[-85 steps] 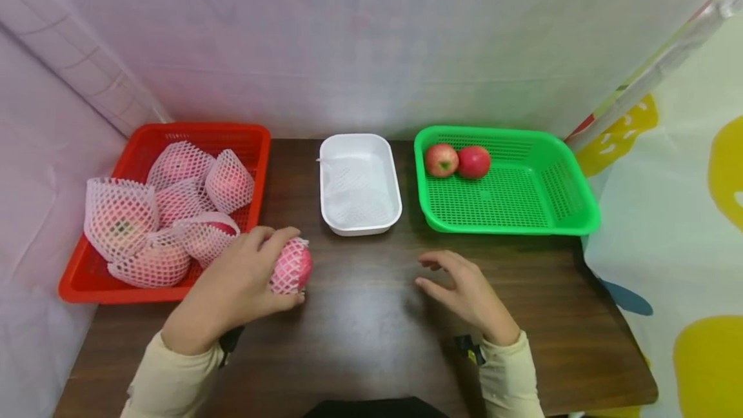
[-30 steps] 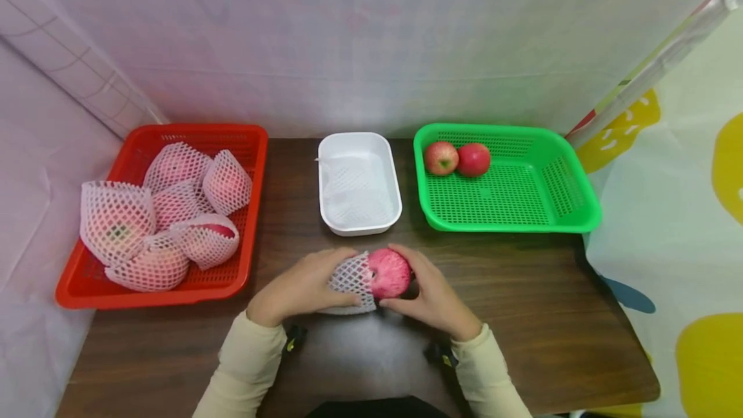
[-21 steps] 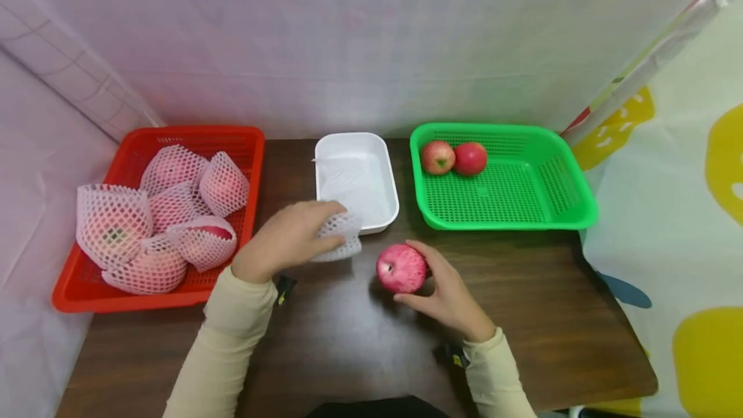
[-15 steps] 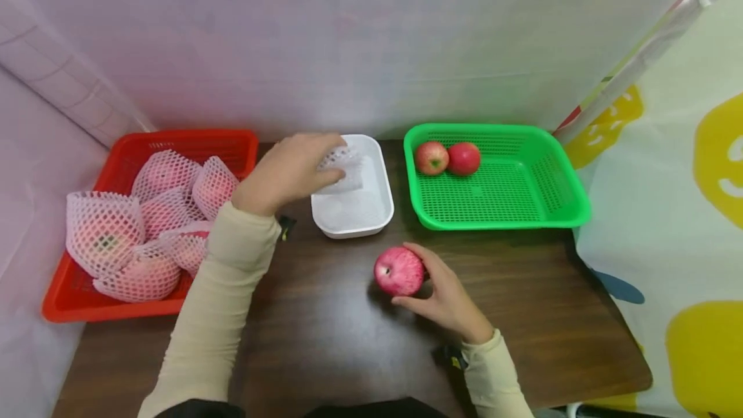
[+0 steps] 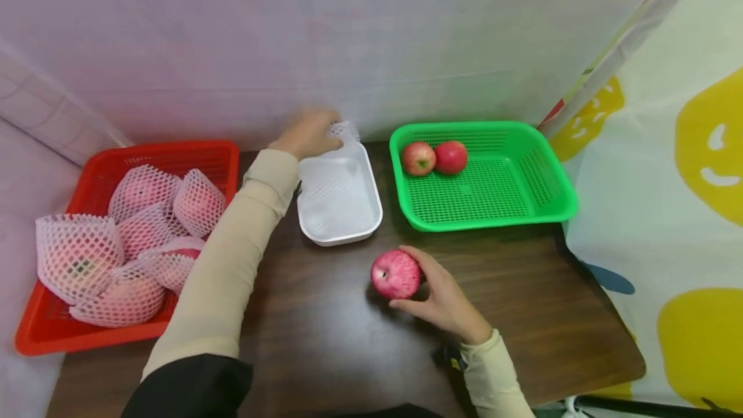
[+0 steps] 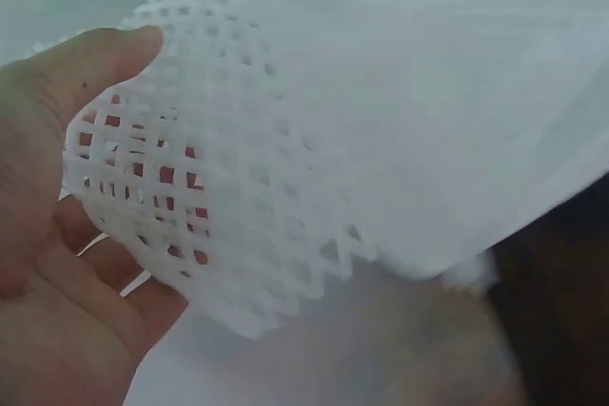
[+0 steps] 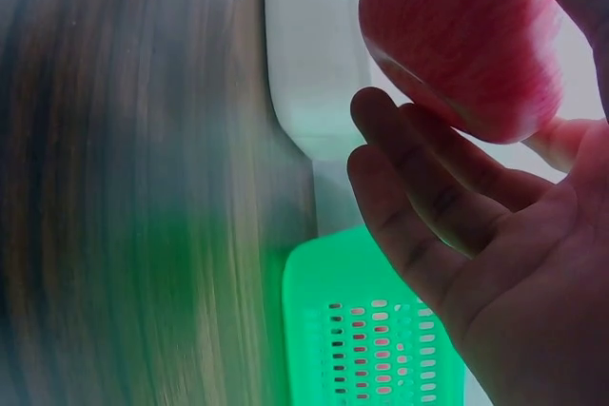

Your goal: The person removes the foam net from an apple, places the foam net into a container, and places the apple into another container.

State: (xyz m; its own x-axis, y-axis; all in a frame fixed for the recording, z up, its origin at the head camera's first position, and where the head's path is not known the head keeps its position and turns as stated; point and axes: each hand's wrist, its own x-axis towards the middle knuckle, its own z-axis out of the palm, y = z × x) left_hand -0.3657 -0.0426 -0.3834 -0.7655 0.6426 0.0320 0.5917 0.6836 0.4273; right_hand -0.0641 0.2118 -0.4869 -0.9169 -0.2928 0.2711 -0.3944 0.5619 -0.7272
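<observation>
Over the far end of the white tray (image 5: 341,239), the left hand (image 5: 310,135) pinches a foam net (image 5: 346,130) between thumb and bent fingers, a light hold that probably suits something so soft; whether the net touches the rim is unclear. Nearer the person, the right hand (image 5: 442,302) grasps a bare red apple (image 5: 396,274) from the side, thumb and fingers curled about it, presumably because so round a thing would roll. I cannot tell whether it rests on the brown table (image 5: 336,340). Net-wrapped fruit (image 5: 142,189) crowds the red basket (image 5: 87,343) at left, while two bare apples (image 5: 451,157) sit together in the green basket (image 5: 493,195), perhaps so wrapped and unwrapped stay apart
</observation>
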